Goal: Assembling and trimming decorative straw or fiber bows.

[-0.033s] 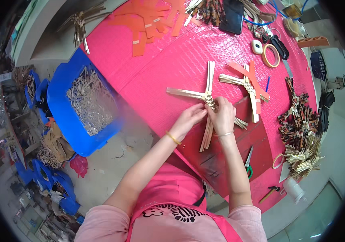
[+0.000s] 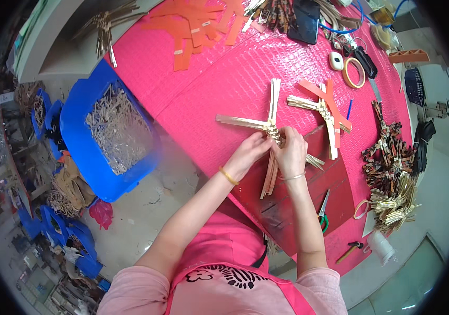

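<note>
1. Over the pink tabletop (image 2: 182,97), near the edge closest to me, I hold a gold woven cross (image 2: 271,126) by its knotted middle; its strip arms spread away from me, to my left, toward me and to my lower right.
2. My left hand (image 2: 247,154) comes in from the left, its fingers together and pinched at the knot.
3. My right hand (image 2: 291,155) is just beside it, fingers curled and clamped on the same knot, thumb toward the left fingertips.
4. Beneath my right hand lies a dark red board (image 2: 334,181), with green-handled scissors (image 2: 323,216) on it.
5. To the right of the gold cross, well within reach, lies a second woven cross with orange strips (image 2: 325,108), a blue pen (image 2: 349,108) just beside it.
6. At the right edge, dark patterned bundles (image 2: 384,149) lie above gold bundles (image 2: 395,205).
7. Left of the tabletop, a blue bin (image 2: 73,131) holds pale scraps (image 2: 117,131).
</note>
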Available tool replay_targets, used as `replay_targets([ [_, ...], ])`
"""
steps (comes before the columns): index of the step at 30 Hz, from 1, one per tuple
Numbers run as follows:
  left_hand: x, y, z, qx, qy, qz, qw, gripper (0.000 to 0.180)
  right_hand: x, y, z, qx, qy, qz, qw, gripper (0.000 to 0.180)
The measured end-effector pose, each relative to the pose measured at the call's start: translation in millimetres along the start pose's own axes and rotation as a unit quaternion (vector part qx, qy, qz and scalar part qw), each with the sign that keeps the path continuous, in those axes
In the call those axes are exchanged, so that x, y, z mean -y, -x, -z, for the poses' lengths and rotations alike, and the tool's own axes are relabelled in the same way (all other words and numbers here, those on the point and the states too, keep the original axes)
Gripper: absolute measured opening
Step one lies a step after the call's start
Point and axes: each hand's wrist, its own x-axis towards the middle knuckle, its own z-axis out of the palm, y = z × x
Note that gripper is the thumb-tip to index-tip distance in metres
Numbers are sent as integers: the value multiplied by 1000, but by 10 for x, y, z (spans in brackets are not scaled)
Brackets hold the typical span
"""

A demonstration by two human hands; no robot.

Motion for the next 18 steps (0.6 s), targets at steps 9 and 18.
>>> replay_targets([
  [9, -145, 59, -144, 61, 118, -69, 989, 24, 321, 260, 37, -72, -91, -1, 993, 28],
  [18, -84, 184, -292, 3, 110, -76, 991, 31, 305, 375, 26, -92, -108, 5, 990, 28],
])
